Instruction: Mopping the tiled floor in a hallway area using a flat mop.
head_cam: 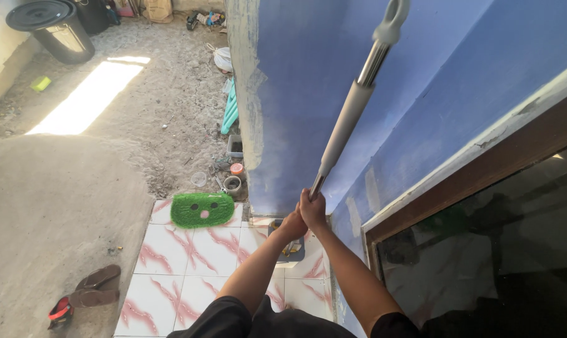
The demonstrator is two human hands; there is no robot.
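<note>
While my dark sleeves (277, 320) fill the bottom of the view, both my forearms reach forward and meet at the mop handle (349, 116). My right hand (313, 209) is wrapped tight around the lower metal part of that handle, and my left hand (292, 225) is curled closed just below and beside it, touching the right; whether it grips the same pole I cannot tell for sure. Under my hands, a grey mop head (293, 247) lies on the white and red tiles (177, 250). From my fists the handle slants up to the right along the blue wall (333, 56), next to the dark window (502, 250). Farther left a green doormat (202, 209) sits at the tile edge, brown sandals (92, 285) lie on the concrete, and a black bin (52, 25) stands far off.
</note>
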